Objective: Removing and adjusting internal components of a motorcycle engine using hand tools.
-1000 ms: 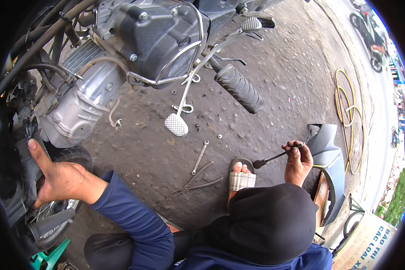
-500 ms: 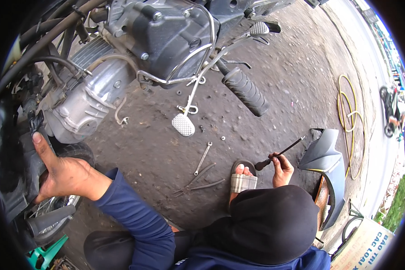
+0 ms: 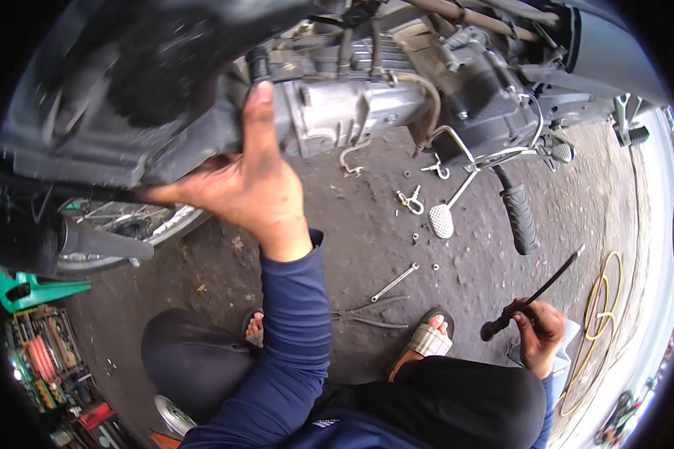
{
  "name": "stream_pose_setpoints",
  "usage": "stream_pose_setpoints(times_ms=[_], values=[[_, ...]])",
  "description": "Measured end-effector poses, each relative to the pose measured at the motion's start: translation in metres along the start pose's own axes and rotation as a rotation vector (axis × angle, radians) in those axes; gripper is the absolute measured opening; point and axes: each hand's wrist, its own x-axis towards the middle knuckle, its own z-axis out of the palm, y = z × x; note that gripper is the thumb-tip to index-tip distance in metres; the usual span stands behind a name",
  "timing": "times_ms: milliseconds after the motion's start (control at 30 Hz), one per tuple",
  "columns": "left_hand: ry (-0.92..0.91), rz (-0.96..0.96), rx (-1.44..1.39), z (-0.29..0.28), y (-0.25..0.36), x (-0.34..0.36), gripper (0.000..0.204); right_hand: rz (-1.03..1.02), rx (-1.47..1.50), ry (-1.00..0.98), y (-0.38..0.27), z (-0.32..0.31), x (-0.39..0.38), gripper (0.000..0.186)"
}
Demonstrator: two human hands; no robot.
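Observation:
My left hand (image 3: 266,187) grips the edge of a black plastic cover (image 3: 82,161) on the motorbike. Its thumb is stretched upward beside a dark rubber fitting, while the other fingers are partly hidden at the cover's lower edge. Just right of the thumb is the silver engine cylinder (image 3: 329,120). Over on the right, my right hand (image 3: 541,335) is closed around what looks like a screwdriver (image 3: 548,286), with a thick dark end and a long thin shaft pointing up and away. This tool is held clear of the motorbike.
A wrench (image 3: 395,283) and long-handled pliers (image 3: 378,324) lie on the ground between my feet and the kick pedal (image 3: 441,221). Small nuts are scattered nearby. A tool tray (image 3: 45,352) stands at left, and a yellow hose (image 3: 597,329) coils at right.
The view has swung left, so the motorbike sits further right in it. My left hand keeps its hold on the cover; my right hand still holds the tool.

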Motion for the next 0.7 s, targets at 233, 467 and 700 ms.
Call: stream_pose_setpoints(times_ms=[233, 467, 700], values=[[-0.025, 0.064, 0.044, -0.003, -0.004, -0.001, 0.098, -0.182, -0.054, -0.354, -0.099, 0.011, 0.086, 0.016], [-0.013, 0.105, 0.074, -0.003, -0.005, -0.002, 0.099, 0.032, 0.251, -0.502, -0.153, 0.048, 0.13, 0.012], [-0.04, 0.031, -0.053, -0.001, -0.005, -0.002, 0.108, 0.159, 0.348, -0.635, -0.177, 0.061, 0.15, 0.013]])
